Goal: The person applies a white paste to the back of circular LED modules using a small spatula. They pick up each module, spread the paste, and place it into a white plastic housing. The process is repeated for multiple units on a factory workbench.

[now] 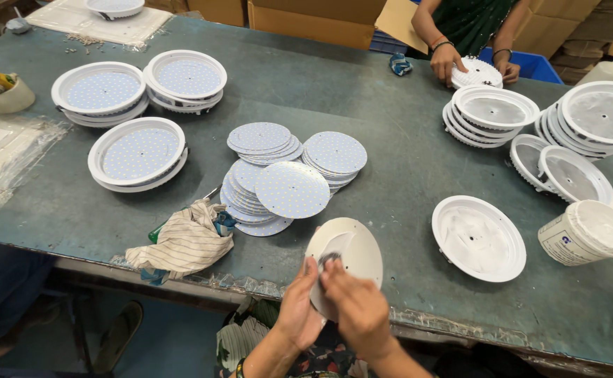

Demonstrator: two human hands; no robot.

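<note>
- We find a round white disc [352, 255] held tilted over the near table edge, at 6 o'clock in the view; its plain back faces the camera and carries a grey smear near the centre.
- The left hand [298, 308] grips the disc's lower rim with its fingers curled against the back; the right hand [359, 311] lies over it with fingertips pressed to the grey patch; we cannot tell whether anything small is pinched between them.
- Just beyond, toward 11 o'clock of the disc, stand loose stacks of dotted light boards [285, 175]; these appear unfitted, so we judge much work remains.
- At 3 o'clock of the disc lies one empty white housing [479, 238], open side up; beside it a white tub [590, 231] lies tipped.
- At 9 o'clock a striped cloth [184, 241] is bunched near the table edge.
- At far left, three groups of housings already holding boards [138, 150] suggest finished pieces.
- At 1 o'clock, more empty housings [496, 108] are stacked; another person's hands [446, 63] work a white part there.
- All rests on a green table [362, 91].
</note>
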